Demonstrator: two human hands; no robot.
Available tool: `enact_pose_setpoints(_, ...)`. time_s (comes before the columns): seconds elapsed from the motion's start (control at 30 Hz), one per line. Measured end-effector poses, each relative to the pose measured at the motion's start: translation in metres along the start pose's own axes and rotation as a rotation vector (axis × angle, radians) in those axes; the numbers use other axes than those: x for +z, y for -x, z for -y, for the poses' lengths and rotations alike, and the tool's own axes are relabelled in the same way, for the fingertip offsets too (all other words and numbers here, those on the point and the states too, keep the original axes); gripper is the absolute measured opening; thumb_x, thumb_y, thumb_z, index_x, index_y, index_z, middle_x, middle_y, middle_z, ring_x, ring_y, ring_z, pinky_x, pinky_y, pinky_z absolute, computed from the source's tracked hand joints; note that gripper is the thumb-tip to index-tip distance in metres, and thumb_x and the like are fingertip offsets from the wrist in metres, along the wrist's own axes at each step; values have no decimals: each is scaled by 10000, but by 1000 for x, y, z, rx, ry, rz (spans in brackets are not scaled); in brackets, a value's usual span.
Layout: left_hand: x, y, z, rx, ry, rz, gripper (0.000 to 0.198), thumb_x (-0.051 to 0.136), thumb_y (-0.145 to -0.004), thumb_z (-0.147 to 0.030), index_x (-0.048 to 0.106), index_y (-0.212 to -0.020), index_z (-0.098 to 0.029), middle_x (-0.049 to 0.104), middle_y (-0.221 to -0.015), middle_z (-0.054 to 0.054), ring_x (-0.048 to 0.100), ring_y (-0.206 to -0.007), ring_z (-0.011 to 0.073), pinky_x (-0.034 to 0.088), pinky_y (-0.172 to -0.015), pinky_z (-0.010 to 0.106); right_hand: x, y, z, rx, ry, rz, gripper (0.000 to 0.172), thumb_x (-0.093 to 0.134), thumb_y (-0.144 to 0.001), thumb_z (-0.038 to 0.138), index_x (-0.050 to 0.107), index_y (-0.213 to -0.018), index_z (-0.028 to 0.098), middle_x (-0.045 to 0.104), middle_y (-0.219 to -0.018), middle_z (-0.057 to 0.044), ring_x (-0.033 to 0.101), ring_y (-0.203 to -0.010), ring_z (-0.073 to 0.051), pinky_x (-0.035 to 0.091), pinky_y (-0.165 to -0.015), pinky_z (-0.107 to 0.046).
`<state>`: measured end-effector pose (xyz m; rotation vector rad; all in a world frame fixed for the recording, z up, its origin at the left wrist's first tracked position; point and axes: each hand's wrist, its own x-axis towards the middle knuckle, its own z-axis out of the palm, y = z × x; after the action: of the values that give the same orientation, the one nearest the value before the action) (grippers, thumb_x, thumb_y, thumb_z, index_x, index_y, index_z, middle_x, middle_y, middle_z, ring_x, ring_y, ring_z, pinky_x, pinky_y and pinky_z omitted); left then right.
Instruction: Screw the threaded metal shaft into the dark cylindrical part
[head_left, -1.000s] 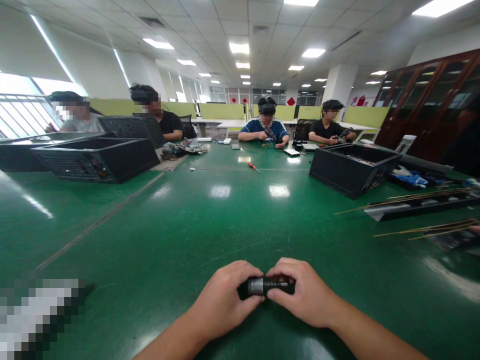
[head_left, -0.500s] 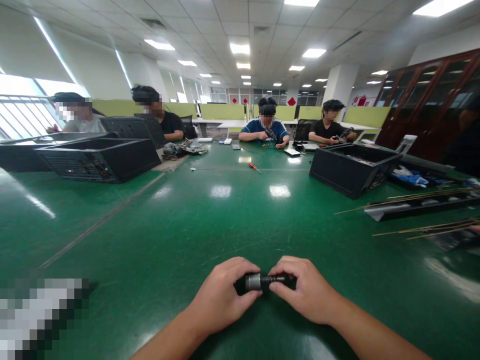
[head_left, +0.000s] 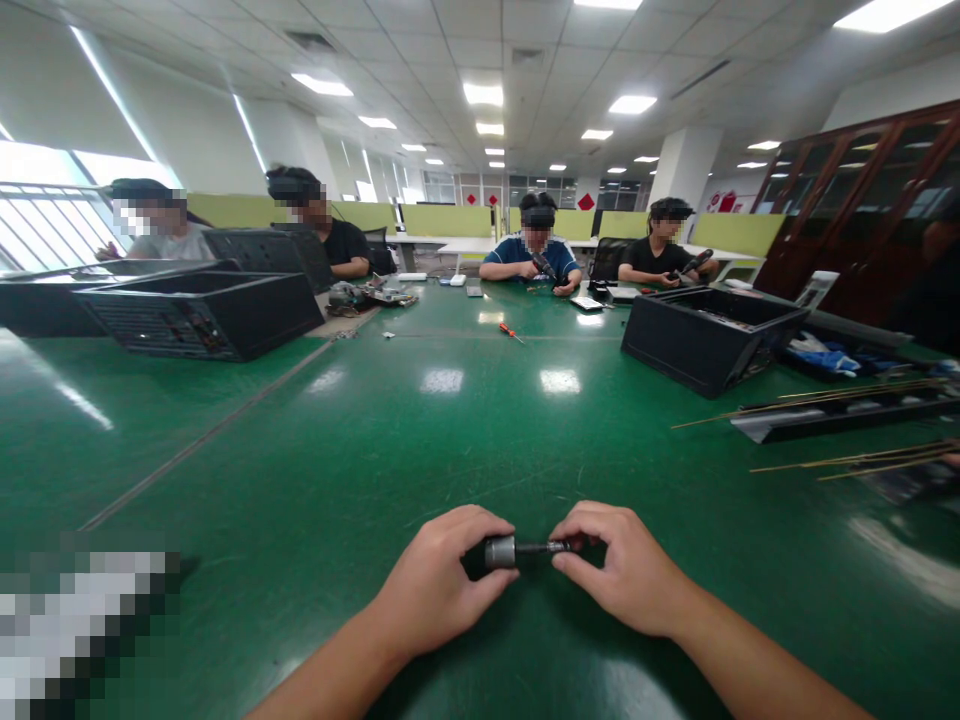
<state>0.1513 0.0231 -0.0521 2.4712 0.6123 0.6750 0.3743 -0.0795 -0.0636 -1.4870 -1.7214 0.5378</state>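
Note:
My left hand (head_left: 439, 585) is wrapped round a small dark tool with a silver collar (head_left: 500, 551), most of its body hidden in the fist. A thin dark bit (head_left: 536, 548) sticks out of the collar to the right. My right hand (head_left: 622, 570) pinches the far end of that bit with thumb and forefinger. Both hands hover just over the green table (head_left: 420, 450), close to its near edge.
Black computer cases lie at the left (head_left: 202, 315) and right (head_left: 705, 335). Thin sticks and a black panel (head_left: 840, 410) lie at the right. A red-handled screwdriver (head_left: 508, 331) lies mid-table. Several people sit at the far side; a blurred patch (head_left: 75, 625) is at lower left.
My hands have moved a little apart, and more of the thin bit now shows between the silver collar and my right fingers. Both hands sit slightly higher in view.

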Motion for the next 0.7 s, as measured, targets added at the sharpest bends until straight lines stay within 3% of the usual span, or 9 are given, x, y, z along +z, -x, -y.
enact_pose_setpoints(0.7,-9,-1,6,3,-23,-17,248,696,-820,-202,636,-1052,-264,700,-1010,-5,661,-947,164,512,-885,301,-5,-1,-3,7,21,-28,96,694,-817,167,740,-891,209,679,-787,-7,630,-735,-162,467,-709,-287)
